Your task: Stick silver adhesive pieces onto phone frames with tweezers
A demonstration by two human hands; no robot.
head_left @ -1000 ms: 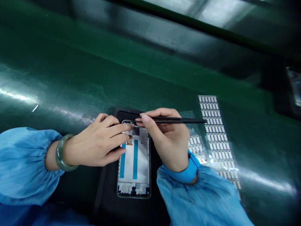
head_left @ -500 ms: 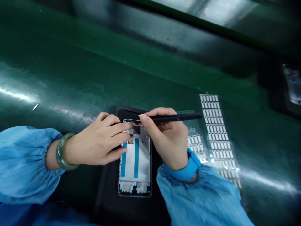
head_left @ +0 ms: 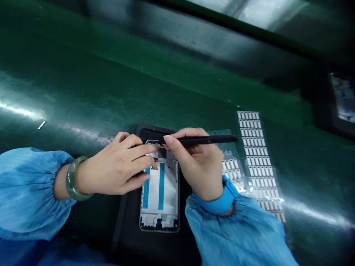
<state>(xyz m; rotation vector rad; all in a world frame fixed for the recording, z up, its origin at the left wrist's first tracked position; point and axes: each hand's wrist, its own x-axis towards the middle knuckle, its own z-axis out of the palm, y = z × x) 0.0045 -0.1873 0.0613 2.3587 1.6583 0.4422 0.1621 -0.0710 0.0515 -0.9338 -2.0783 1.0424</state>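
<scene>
A smartphone frame with its inside facing up lies on a black pad. Two blue strips and a small orange flex cable show inside it. My left hand reaches over its upper left part with fingers stretched and apart, their tips resting on the frame. Black tweezers are pinched in my right hand. They lie nearly level, their working end at the frame's top edge near my left fingertip. What the tips touch is too small to make out.
Right of the pad lie a long sheet of small white parts and a shorter sheet. A small metallic strip sits far left on the green table. At the far right edge stands a dark object with a glossy face.
The tweezers have rolled slightly in my right hand, and that hand has shifted a touch to the right. My left hand stays in place on the smartphone frame.
</scene>
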